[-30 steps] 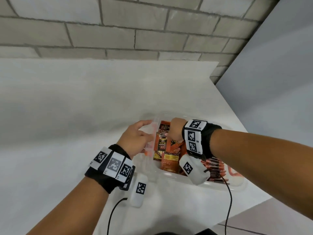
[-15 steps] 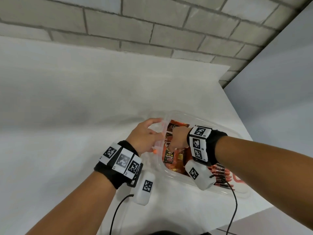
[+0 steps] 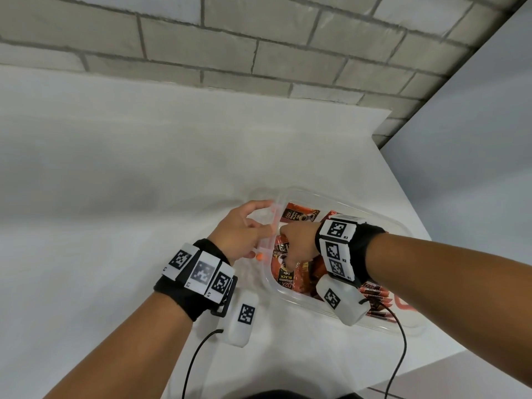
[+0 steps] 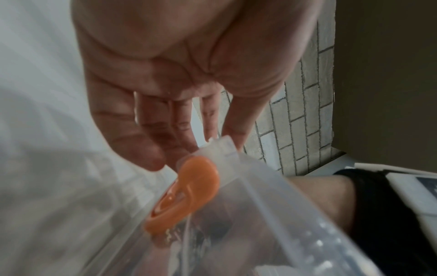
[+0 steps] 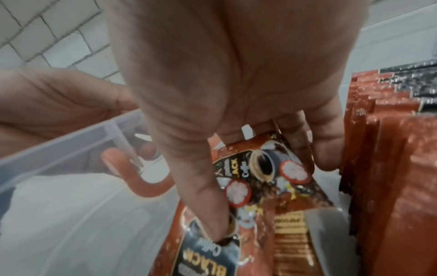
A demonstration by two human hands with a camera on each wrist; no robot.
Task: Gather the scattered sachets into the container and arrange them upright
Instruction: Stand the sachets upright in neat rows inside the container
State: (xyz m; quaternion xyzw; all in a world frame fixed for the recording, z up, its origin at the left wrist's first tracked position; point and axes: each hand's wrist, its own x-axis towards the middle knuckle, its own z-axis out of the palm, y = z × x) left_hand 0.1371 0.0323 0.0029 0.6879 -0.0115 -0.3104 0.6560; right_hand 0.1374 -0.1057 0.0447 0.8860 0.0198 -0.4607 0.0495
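Note:
A clear plastic container (image 3: 289, 301) sits on the white table, with an orange clip (image 3: 260, 257) (image 4: 189, 190) at its left end. My left hand (image 3: 266, 217) (image 4: 196, 149) grips that left rim, thumb on one side and fingers on the other. Inside, my right hand (image 3: 288, 254) (image 5: 272, 196) reaches into the left end and pinches loose orange coffee sachets (image 3: 283, 279) (image 5: 267, 168) between thumb and fingers. A packed row of upright sachets (image 3: 374, 292) (image 5: 390, 149) fills the right part, just beside my fingers. My wrist hides the middle of the container in the head view.
The white table (image 3: 115, 226) stretches bare to the left and back as far as a grey brick wall (image 3: 230, 53). Its front-right edge (image 3: 449, 352) runs close behind the container. Black cables hang from both wrist cameras.
My right hand has sunk lower into the container's left end with the sachets. The left hand has stayed on the rim, and my head has come closer.

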